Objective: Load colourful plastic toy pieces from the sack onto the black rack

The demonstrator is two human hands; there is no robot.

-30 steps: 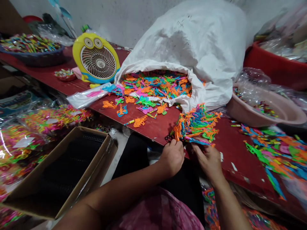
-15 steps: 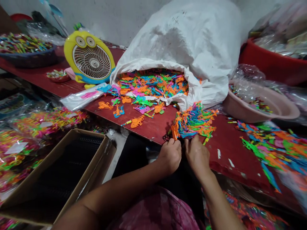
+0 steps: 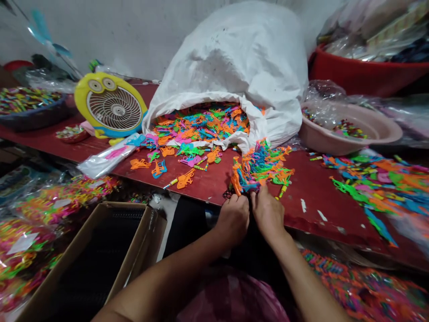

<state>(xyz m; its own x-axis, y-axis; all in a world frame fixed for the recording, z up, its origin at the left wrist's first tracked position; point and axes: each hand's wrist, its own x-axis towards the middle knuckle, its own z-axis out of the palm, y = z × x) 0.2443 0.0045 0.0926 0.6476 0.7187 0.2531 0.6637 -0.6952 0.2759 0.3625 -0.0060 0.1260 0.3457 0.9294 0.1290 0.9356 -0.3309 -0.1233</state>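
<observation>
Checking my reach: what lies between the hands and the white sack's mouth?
In the head view, a tangled bunch of orange, green and blue plastic pieces lies there, on the red bench.

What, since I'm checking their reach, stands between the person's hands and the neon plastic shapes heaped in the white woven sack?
The tangled bunch of neon plastic pieces does: it lies right in front of the left hand and right hand, at the edge of the red table, before the neon plastic shapes. Nothing else visibly intervenes.
</observation>
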